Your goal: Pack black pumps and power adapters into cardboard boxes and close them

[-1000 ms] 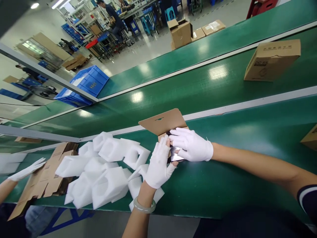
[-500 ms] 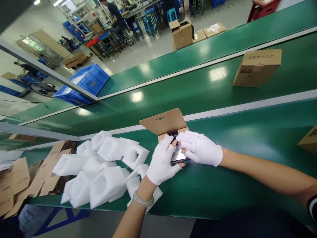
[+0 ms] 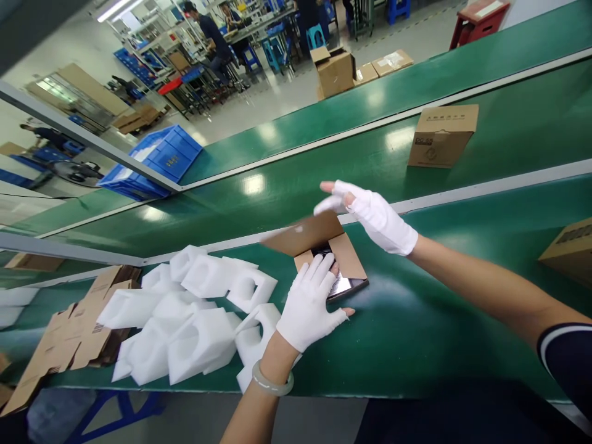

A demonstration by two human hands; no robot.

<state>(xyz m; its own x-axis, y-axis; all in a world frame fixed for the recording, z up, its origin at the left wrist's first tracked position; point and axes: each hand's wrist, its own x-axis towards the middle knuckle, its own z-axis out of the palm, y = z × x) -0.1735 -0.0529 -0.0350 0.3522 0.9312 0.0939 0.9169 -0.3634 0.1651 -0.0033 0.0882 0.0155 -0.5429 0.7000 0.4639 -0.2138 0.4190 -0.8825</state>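
A small cardboard box [image 3: 350, 258] sits on the green work surface with its lid [image 3: 309, 235] raised and tilted back. Inside it I see something dark and a shiny, silvery flat piece [image 3: 341, 285], too covered to name. My left hand [image 3: 309, 301], in a white fingertip-less glove, lies with its fingers stretched over the box opening. My right hand [image 3: 377, 217], gloved the same way, hovers behind the raised lid with fingers apart and holds nothing; they are slightly blurred. Whether it touches the lid's edge I cannot tell.
White foam inserts [image 3: 198, 339] are heaped left of the box, beside flattened cardboard cartons [image 3: 87, 327]. A closed carton [image 3: 441, 139] stands on the green belt beyond the rail, another carton [image 3: 571, 250] at the right edge. A blue crate [image 3: 173, 157] stands back left.
My right hand has lifted off the box, moving up and back to the lid. A right side flap now shows. The carton beyond the rail has shifted left.
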